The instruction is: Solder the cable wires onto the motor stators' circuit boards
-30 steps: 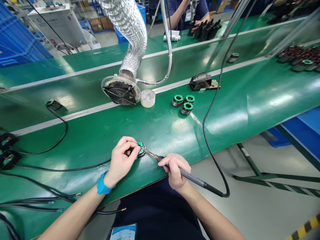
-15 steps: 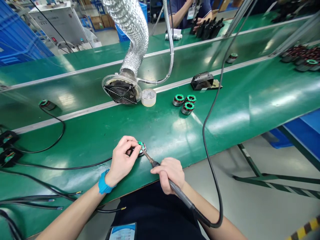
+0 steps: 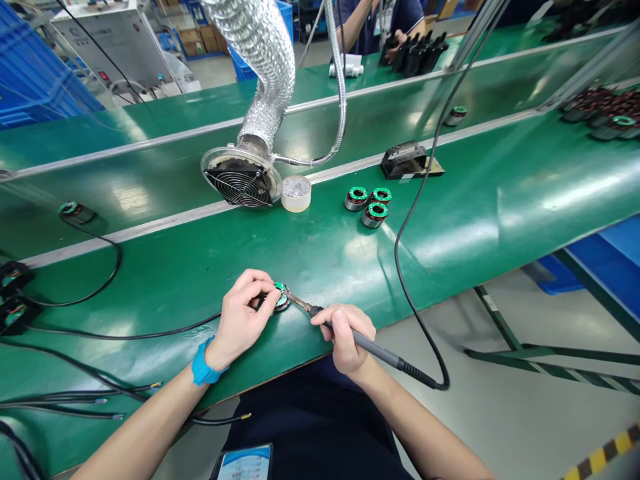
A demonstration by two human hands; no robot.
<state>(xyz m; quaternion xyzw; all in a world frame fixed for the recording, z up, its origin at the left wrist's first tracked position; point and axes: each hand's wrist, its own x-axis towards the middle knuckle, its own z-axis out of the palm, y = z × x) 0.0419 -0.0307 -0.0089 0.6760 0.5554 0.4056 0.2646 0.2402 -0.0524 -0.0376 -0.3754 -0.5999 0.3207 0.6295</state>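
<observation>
My right hand [image 3: 349, 335] grips a soldering iron [image 3: 370, 345] by its grey handle. The iron's tip reaches the edge of a small motor stator with a green circuit board [image 3: 281, 297], low on the green bench. Against that stator, my left hand [image 3: 249, 309] is closed in a pinch, thumb and forefinger at the board. Its fingers hide part of the stator and whatever they pinch. A black cable [image 3: 150, 335] runs from the left towards this hand. Farther back, a cluster of three stators [image 3: 375, 214] stands upright with green boards on top.
A fume extractor fan [image 3: 245, 185] hangs under a foil duct, beside a white round tub [image 3: 296, 194]. Behind the stators sits a black iron stand [image 3: 407, 161]. The iron's cord [image 3: 400, 247] loops down at right. Loose cables [image 3: 75, 400] lie at left. A co-worker [image 3: 383, 30] sits opposite.
My right hand has shifted slightly right and up, and the iron lies at a flatter angle. Its cord has swung with it. My left hand stays pinched at the stator.
</observation>
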